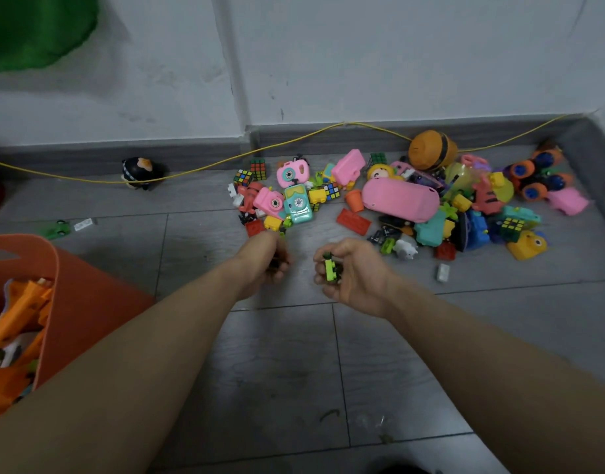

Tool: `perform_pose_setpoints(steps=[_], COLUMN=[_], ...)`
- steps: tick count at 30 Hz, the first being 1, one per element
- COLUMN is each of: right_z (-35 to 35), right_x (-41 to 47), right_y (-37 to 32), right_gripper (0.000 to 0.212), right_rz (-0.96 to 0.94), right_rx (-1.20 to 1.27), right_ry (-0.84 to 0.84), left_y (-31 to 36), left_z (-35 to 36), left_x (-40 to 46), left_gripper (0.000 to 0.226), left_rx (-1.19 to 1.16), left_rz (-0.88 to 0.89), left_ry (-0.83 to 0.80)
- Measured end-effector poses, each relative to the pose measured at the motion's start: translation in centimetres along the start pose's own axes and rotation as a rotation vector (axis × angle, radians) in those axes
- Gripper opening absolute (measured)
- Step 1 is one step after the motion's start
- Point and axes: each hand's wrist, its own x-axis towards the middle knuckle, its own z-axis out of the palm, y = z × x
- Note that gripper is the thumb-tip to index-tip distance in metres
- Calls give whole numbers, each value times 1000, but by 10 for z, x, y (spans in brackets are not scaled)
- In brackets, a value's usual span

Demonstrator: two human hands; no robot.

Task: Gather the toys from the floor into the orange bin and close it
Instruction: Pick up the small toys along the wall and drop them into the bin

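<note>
Below me, my right hand (pixel 354 273) curls its fingers around a small green toy car (pixel 330 269). My left hand (pixel 268 260) is curled too, its contents unclear. Toys (pixel 396 196) lie heaped by the wall; the orange bin (pixel 85 295) stands open at left.

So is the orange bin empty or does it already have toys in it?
Partly filled: orange and other toy pieces show inside the orange bin, below its rim.
</note>
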Motion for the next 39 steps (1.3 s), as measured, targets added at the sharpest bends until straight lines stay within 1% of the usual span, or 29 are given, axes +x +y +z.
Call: perform_pose_setpoints(steps=[2,4,5,6,7,8,9,10,11,12,13,14,16,18,20,22,26,28,29,30,32,33,34,37,39], right_z=[-7,-11,-16,-21,-29,-40,-51,-61,-71,-79,-87,-93,-102,-105,-101,-94,-83,-77,-72,-66,-53,-46,-40,-27,-16], right_x=[-3,-2,-1,1,2,2,1,-2,-6,-10,-15,-18,-22,-23,-21,-16,-5,0,2,4,6,6,7,9,11], right_y=[-6,-10,-12,-11,-7,-3,3,9,14,17,19,20,23,26,31,32,29,28,26,22,12,7,2,-9,-15], right_gripper=[26,33,36,37,38,39,40,40,40,40,40,40,40,44,43,36,31,32,31,28,23,22,21,22,22], right_rz=[-25,-38,-52,-84,-134,-192,-235,-253,-255,-254,-239,-207,-122,-51,-39,-88,-219,-262,-271,-271,-194,-140,-96,-34,-34], right_rx=[68,76,27,-82,-267,-518,-781,-990,-1105,-1159,-1206,-1281,-1419,-1480,-1421,-1409,-1375,-1313,-1226,-1053,-543,-347,-229,-85,-31], right_ry=[25,140,238,353,482,620,725,791,830,853,866,861,801,771,768,769,756,725,687,632,458,365,275,32,-58], left_y=[7,12,14,14,13,12,9,6,3,1,-1,-4,-8,-12,-14,-16,-18,-16,-15,-14,-13,-13,-14,-16,-17], left_z=[5,8,10,10,9,8,5,1,-2,-5,-7,-8,-8,-7,-7,-8,-10,-10,-9,-9,-6,-4,-4,0,-1], left_x=[-4,-5,-3,1,6,11,16,20,22,23,24,26,30,35,37,38,41,45,47,49,53,55,56,59,60], left_gripper=[19,19,19,20,21,22,22,23,24,26,31,37,49,58,60,57,51,54,56,57,57,55,54,46,38], left_rx=[-131,-198,-209,-193,-137,-21,173,423,662,837,938,984,1017,1064,1109,1131,1170,1190,1201,1214,1235,1235,1229,1235,1243], left_rz=[-46,-79,-82,-68,-30,29,103,185,263,317,344,354,357,347,332,343,421,476,493,499,501,508,516,561,596], left_ry=[-78,-106,-90,-54,-4,53,120,194,256,301,328,347,365,360,354,344,367,405,421,434,459,474,495,548,542])
